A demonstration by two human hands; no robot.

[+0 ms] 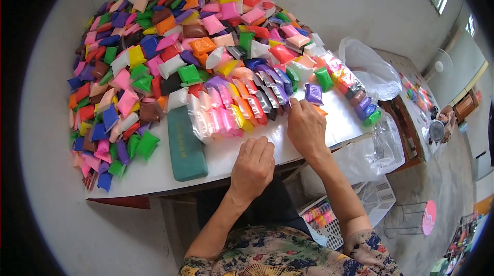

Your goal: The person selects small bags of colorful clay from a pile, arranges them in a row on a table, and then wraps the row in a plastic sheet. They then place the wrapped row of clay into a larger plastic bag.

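Note:
A row of small clear plastic packets (220,118), filled with what looks like coloured modelling clay, stands on the white table, running from white and pink through yellow, red and black to purple. At its right end, the fingertips of my right hand (307,129) are pinched on a packet edge; the hand partly hides it. My left hand (252,169) hovers before the row near the table's front edge, fingers curled together; whatever they may hold is hidden. A green oblong case (186,144) lies against the row's left end. Beyond my right hand lies a purple packet (313,94).
A large heap of mixed packets (175,39) covers the table's back and left. Another packet row (355,93) lies to the right, beside clear plastic bags (371,70). Below the table is a white plastic basket (334,228) with packets; a pink-topped stool (428,218) stands right.

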